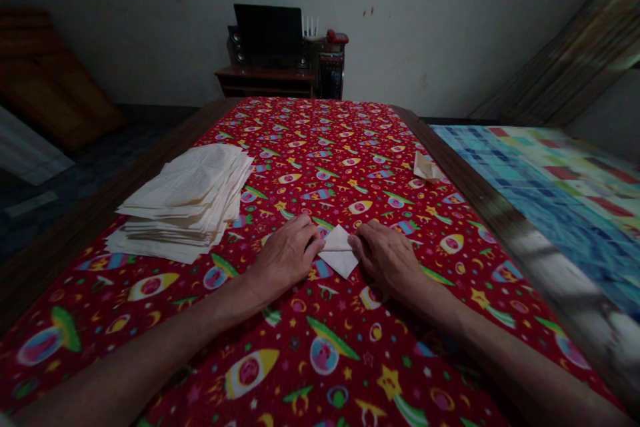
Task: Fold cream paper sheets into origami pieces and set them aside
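Note:
A small folded white paper (339,251) lies on the red patterned tablecloth (320,167) in front of me. My left hand (284,255) rests on the cloth with its fingertips pressed on the paper's left edge. My right hand (387,255) presses the paper's right edge, fingers curled down onto it. Both hands pinch the paper against the table from either side.
A thick stack of paper sheets (187,200) sits at the left. A folded paper piece (426,167) lies near the right table edge. Beyond the far end stands a low desk with a dark screen (270,33). A colourful mat (550,180) covers the floor at right.

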Demonstrator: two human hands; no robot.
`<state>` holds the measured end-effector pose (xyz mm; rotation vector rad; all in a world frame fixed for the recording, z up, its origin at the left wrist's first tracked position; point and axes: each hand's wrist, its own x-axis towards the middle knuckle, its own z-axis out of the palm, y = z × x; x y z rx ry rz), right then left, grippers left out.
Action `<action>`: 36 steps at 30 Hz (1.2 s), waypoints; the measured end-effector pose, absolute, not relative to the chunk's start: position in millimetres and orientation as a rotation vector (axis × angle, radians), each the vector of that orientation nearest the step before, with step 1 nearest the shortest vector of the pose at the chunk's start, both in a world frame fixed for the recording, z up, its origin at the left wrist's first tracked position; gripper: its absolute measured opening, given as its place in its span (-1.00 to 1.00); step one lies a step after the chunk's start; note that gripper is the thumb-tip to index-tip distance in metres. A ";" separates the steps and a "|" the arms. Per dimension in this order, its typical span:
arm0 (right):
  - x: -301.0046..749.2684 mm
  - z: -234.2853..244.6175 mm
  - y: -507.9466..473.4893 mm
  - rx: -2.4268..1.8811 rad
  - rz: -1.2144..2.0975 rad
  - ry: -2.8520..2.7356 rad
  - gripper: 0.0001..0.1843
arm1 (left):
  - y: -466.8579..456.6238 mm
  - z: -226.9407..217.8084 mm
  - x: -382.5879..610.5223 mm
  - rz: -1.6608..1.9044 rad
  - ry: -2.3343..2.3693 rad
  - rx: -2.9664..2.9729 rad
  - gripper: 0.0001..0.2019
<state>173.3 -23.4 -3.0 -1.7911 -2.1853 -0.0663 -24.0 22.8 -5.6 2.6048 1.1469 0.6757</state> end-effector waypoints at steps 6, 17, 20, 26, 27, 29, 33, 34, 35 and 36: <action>173.1 -4.1 -22.5 -1.795 -0.118 -2.209 -0.73 | 21.4 -8.3 -23.9 0.639 1.197 2.717 -0.81; 172.6 -3.8 -21.5 -1.787 -0.118 -2.238 -0.74 | 14.9 -0.3 -21.5 0.529 0.957 3.002 -0.80; 174.3 -6.2 -21.8 -1.748 -0.117 -2.219 -0.75 | 13.0 2.0 -21.6 0.459 0.943 3.061 -0.75; 177.1 -10.7 -23.0 -1.641 -0.115 -2.210 -0.75 | 10.5 3.3 -22.8 0.408 0.933 3.055 -0.70; 176.9 -10.7 -23.2 -1.633 -0.124 -2.209 -0.76 | 10.5 3.2 -22.9 0.402 0.929 3.054 -0.70; 176.3 -10.6 -23.4 -1.627 -0.145 -2.201 -0.77 | 11.0 2.6 -22.8 0.389 0.926 3.052 -0.70; 175.5 -11.4 -23.3 -1.630 -0.194 -2.180 -0.77 | 12.6 1.3 -22.0 0.361 0.926 3.056 -0.70; 175.7 -11.9 -23.1 -1.629 -0.204 -2.185 -0.76 | 12.8 1.3 -21.9 0.351 0.926 3.059 -0.69; 176.1 -12.5 -22.8 -1.627 -0.210 -2.193 -0.76 | 12.9 1.5 -21.9 0.342 0.926 3.063 -0.69; 176.6 -13.1 -22.5 -1.623 -0.213 -2.203 -0.76 | 12.7 1.8 -22.0 0.331 0.926 3.067 -0.68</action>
